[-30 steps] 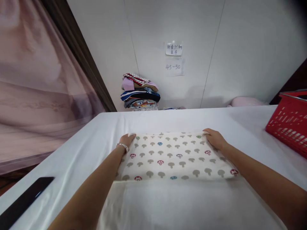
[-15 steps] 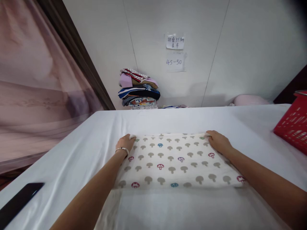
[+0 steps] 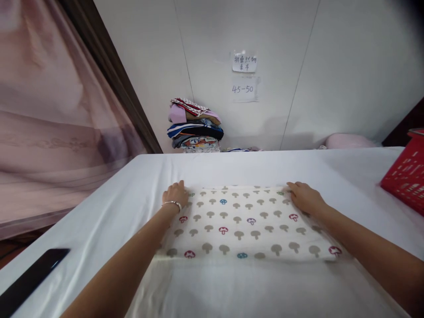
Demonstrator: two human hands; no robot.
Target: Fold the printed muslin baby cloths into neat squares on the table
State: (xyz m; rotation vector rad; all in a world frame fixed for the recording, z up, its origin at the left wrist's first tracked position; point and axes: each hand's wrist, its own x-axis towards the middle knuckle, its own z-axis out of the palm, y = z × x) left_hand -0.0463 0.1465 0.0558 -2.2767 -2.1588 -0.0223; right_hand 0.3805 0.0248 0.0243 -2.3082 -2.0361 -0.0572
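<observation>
A white tablecloth (image 3: 232, 221) printed with grey, red, blue and purple mushrooms lies in front of me, folded so that a patterned panel faces up. Its nearer part, a plain pale layer (image 3: 251, 287), stretches toward me. At the far left corner rests my left hand (image 3: 175, 194), a bracelet on its wrist, fingers pointing forward and somewhat apart beside the fabric. My right hand (image 3: 304, 196) is closed at the far right corner, with its fingertips on the cloth's edge; the thumb is hidden.
A white-covered table (image 3: 265, 168) carries everything. To the left lies a black flat object (image 3: 33, 278); a red basket (image 3: 406, 172) stands at right. Behind the table are a stack of folded fabrics (image 3: 195, 128) and a wall with paper signs (image 3: 244, 88). A pink curtain (image 3: 66, 110) hangs at left.
My left hand has loosened from the corner it was pinching, its fingers now reaching forward. The right hand stays at its corner. The whole view has shifted slightly.
</observation>
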